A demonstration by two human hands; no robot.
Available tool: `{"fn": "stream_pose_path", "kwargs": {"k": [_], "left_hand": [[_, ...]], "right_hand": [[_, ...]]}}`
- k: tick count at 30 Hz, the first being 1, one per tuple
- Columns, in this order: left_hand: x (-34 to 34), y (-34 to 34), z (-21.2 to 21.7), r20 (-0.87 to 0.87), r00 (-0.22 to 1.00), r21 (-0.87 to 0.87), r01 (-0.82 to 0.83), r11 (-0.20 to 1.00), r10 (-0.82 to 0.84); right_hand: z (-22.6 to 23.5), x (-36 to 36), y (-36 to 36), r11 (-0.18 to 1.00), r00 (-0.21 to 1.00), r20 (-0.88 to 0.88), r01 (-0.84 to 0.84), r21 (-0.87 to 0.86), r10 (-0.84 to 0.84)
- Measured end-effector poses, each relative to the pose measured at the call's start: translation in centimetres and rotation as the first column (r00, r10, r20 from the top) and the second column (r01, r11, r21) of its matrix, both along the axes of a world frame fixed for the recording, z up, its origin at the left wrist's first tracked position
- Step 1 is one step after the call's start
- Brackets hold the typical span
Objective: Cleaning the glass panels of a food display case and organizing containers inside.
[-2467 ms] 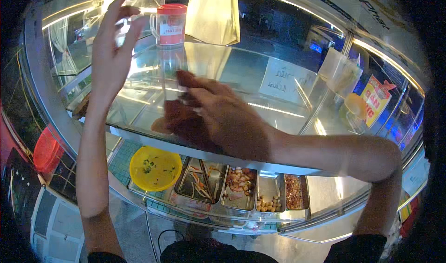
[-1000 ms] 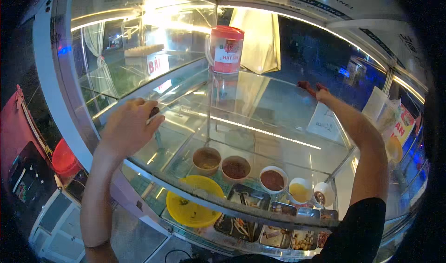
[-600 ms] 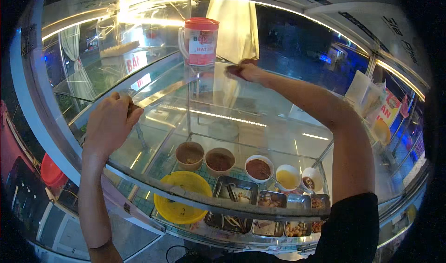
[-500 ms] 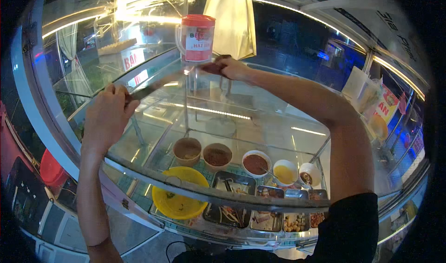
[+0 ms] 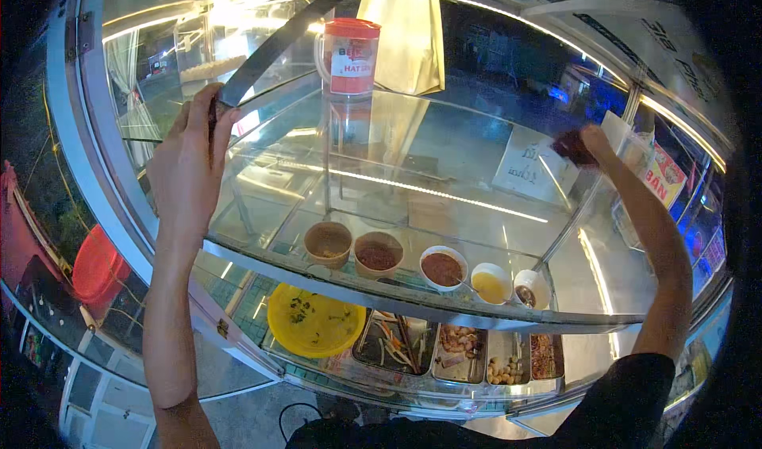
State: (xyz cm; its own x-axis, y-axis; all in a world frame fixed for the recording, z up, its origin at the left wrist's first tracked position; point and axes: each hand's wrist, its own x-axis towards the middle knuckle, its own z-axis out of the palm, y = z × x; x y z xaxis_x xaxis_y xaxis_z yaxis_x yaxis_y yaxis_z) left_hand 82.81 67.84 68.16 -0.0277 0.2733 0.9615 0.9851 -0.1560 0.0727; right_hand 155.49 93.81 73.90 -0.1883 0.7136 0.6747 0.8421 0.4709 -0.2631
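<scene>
Long flat blade [image 5: 294, 40], slanted from upper left to top centre, gripped by left hand [image 5: 186, 151]. Dark reddish item [image 5: 571, 149] clutched in right hand [image 5: 595, 141], upper right. Glass shelf [image 5: 452, 151] topped by red-lidded pitcher [image 5: 351, 56]; food trays [image 5: 508, 342] set below.

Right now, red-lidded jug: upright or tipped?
Upright: the jug stands base-down on the glass shelf, its red lid uppermost and its handle at the left side.

Long tilted knife [image 5: 287, 43], dark-red cloth [image 5: 577, 149] well apart
</scene>
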Motion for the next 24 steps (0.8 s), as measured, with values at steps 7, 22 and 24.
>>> {"fn": "stream_pose_path", "kwargs": {"k": [7, 22, 24], "left_hand": [[-1.2, -0.2, -0.1, -0.007, 0.996, -0.073, -0.091, 0.993, 0.091], [-0.3, -8.0, 6.0, -0.091, 0.992, 0.041, 0.091, 0.995, -0.087], [-0.9, -9.6, 7.4, -0.087, 0.979, -0.073, 0.18, 0.981, -0.186]], "right_hand": [[-5.7, -18.1, -9.2, 0.813, 0.874, 0.162, 0.486, -0.319, -0.459], [-7.7, -60.6, -27.8, 0.548, 0.549, 0.034, -0.825, -0.14, 0.835], [-6.5, -61.5, -28.6, 0.464, 0.485, -0.06, -0.86, -0.212, 0.872]]}}
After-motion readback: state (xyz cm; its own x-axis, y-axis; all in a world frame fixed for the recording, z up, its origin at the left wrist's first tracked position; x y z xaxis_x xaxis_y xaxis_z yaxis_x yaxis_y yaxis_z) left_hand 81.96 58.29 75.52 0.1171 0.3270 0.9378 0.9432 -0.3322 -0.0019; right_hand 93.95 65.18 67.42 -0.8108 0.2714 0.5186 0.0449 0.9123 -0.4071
